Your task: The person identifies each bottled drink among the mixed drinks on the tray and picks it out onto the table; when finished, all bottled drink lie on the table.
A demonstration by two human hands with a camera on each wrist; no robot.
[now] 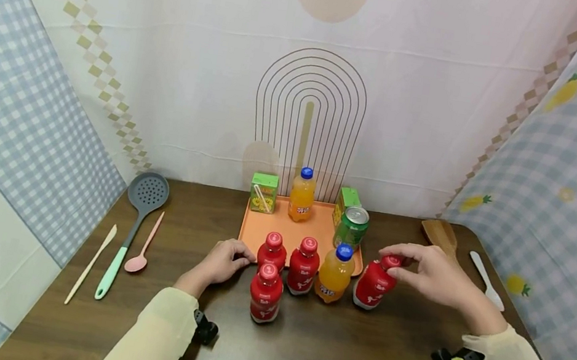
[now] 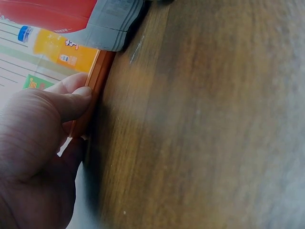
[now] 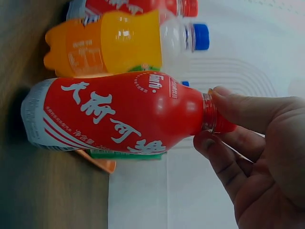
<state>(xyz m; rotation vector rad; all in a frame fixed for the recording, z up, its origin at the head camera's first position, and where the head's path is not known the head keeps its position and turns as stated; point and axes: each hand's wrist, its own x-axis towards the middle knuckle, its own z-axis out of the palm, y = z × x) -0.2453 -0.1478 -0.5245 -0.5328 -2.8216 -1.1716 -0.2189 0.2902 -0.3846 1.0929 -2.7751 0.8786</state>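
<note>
My right hand (image 1: 433, 275) pinches the red cap and neck of a red cola bottle (image 1: 373, 286) with thumb and fingertips. In the head view this bottle tilts to the right, off the tray's right front corner. The left hand (image 1: 223, 260) grips the left front corner of an orange tray (image 1: 250, 233); the left wrist view shows the thumb (image 2: 78, 102) on its rim. Three other red bottles stand near the tray's front edge, the closest (image 1: 265, 298) in front of another. An orange soda bottle (image 1: 334, 277) stands between them and the held bottle.
On the tray are another orange soda bottle (image 1: 302, 197), a green can (image 1: 351, 230) and two green drink cartons, one at the left (image 1: 263, 195). A slotted turner (image 1: 148, 191), pink spoon (image 1: 136, 263) and pale knife (image 1: 92, 263) lie left. A wooden spatula (image 1: 441, 235) and white utensil (image 1: 486, 281) lie right.
</note>
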